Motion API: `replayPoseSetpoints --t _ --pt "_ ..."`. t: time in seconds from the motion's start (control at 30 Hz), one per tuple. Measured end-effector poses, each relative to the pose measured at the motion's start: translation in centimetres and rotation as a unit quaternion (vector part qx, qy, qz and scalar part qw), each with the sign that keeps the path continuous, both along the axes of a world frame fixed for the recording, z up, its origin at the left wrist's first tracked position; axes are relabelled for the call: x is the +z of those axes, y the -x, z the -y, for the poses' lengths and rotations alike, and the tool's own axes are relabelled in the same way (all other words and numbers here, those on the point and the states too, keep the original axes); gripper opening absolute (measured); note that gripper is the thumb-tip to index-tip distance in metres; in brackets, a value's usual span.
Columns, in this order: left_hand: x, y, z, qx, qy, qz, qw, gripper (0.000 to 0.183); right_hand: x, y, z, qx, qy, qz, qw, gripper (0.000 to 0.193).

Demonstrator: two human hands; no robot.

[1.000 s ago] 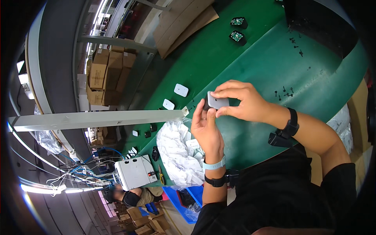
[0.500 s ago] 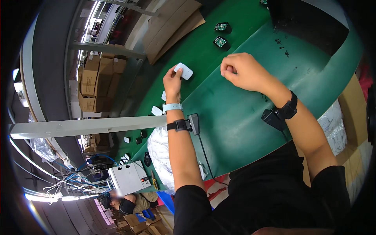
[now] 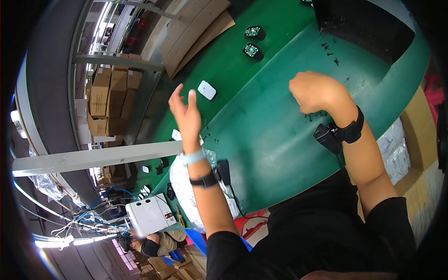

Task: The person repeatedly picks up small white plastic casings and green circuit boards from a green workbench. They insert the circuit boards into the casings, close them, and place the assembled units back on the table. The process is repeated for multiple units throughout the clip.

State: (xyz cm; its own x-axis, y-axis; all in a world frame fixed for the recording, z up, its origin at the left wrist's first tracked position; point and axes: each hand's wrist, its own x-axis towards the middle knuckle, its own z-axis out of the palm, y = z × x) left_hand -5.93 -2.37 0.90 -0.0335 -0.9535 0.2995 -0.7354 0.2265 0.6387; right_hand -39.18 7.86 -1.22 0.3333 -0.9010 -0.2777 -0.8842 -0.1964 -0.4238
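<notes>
My left hand is open, its fingers spread and slightly blurred, and holds nothing. Just beyond its thumb lies a white rounded rectangular cover on the green table, apart from the hand. My right hand is bent down over the green mat with its fingers curled under. Beside those fingertips are several small black screws; whether any is pinched is hidden. Farther off stand two black housings with green circuit boards, one behind the other.
A black sheet or tray lies at the far right, loose black screws beside it. A grey metal bar crosses at left. White plastic bags, a white box-shaped device and a seated person are lower left.
My left hand has let go of the white cover, now on the table, and drawn back toward me. My right hand has moved right and down to the small screws.
</notes>
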Motion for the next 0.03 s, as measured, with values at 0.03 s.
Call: replayPoseSetpoints --t 0.03 --pt "1.98 -0.22 -2.69 -0.018 0.001 0.023 1.0 0.059 -0.92 -0.01 -0.07 -0.032 0.006 0.011 0.999 0.004"
